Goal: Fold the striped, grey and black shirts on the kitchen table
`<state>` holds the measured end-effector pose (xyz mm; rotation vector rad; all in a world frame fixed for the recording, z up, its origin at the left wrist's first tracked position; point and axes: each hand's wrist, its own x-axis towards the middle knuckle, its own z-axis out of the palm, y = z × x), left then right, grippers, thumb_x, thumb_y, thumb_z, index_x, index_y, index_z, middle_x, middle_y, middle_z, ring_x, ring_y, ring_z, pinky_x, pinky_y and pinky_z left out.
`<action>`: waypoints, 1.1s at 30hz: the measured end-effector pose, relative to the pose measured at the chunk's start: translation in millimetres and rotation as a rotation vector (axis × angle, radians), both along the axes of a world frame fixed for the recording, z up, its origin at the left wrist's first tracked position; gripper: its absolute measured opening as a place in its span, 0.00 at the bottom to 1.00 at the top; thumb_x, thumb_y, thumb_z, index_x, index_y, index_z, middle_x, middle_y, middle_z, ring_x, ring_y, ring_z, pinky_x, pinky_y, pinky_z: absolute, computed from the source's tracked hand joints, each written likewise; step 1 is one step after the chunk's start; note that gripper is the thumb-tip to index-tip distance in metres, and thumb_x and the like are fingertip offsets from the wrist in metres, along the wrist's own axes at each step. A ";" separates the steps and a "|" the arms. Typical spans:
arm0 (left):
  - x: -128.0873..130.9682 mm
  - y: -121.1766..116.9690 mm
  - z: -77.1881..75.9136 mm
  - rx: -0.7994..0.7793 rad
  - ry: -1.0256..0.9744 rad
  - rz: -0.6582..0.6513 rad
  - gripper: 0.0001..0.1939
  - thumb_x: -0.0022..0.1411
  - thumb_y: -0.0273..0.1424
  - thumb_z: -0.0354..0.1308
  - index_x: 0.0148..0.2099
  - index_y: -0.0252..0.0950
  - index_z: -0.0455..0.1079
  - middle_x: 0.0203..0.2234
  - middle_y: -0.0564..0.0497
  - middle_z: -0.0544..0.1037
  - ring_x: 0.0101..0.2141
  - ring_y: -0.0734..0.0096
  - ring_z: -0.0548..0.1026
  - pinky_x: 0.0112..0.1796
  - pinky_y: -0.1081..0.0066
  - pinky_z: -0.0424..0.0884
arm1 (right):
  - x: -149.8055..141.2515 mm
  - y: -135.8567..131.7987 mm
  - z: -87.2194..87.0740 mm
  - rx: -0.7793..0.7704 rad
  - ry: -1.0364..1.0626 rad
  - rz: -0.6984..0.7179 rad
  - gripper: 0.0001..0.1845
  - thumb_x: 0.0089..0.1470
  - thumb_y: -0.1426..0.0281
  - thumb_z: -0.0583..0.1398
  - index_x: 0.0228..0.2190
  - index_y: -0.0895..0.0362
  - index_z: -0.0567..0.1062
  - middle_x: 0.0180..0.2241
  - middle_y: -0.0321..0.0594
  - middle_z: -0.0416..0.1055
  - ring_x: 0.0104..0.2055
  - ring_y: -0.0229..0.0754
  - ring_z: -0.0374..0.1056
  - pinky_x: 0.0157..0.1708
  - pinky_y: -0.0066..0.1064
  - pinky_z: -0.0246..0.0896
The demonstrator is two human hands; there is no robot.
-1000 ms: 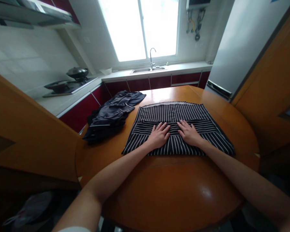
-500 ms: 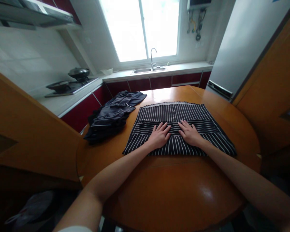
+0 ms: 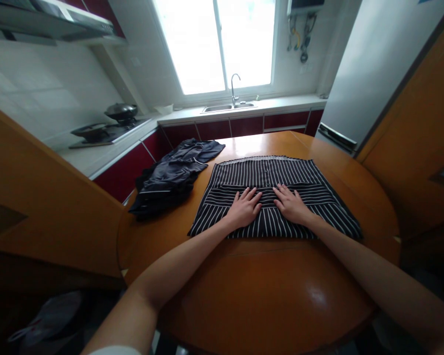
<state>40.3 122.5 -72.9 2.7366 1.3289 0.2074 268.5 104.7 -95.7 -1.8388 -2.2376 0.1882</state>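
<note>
A black garment with white stripes [image 3: 240, 172], partly folded, lies flat on the round wooden table [image 3: 266, 291]. Buttons run down its middle, so it looks like a shirt. My left hand [image 3: 244, 208] rests palm down on its folded band, fingers spread. Beside it, a small gap apart, my right hand [image 3: 290, 204] lies flat on the same band with its fingers stretched out. Neither hand grips the cloth. What is tucked under the folds is hidden.
Dark clothes [image 3: 170, 177] are piled at the table's left. Beyond stand a counter with a sink [image 3: 225, 107], a stove with a lidded pan [image 3: 120, 111], and a fridge [image 3: 351, 79] at the right. Wooden panels flank the table on both sides.
</note>
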 end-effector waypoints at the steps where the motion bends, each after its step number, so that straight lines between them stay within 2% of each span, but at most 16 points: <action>1: 0.1 0.0 -0.2 0.002 0.000 0.000 0.29 0.76 0.44 0.38 0.73 0.43 0.53 0.72 0.49 0.50 0.71 0.53 0.47 0.66 0.42 0.46 | 0.0 0.2 -0.4 0.001 -0.001 -0.001 0.31 0.68 0.61 0.44 0.68 0.57 0.56 0.72 0.48 0.45 0.74 0.52 0.38 0.68 0.61 0.38; 16: 0.0 2.4 -4.4 0.027 0.004 0.002 0.28 0.76 0.44 0.39 0.73 0.43 0.53 0.72 0.49 0.51 0.71 0.53 0.48 0.66 0.43 0.47 | 0.6 0.8 -0.2 -0.014 0.002 -0.007 0.32 0.68 0.61 0.44 0.69 0.56 0.56 0.72 0.48 0.45 0.74 0.51 0.38 0.68 0.60 0.38; 33: -0.4 5.1 -3.8 0.045 0.025 -0.005 0.28 0.76 0.43 0.38 0.73 0.43 0.53 0.72 0.50 0.51 0.71 0.52 0.48 0.66 0.42 0.48 | -3.4 -1.6 8.4 -0.038 0.032 -0.017 0.31 0.69 0.61 0.45 0.69 0.55 0.55 0.73 0.48 0.43 0.74 0.51 0.37 0.69 0.59 0.35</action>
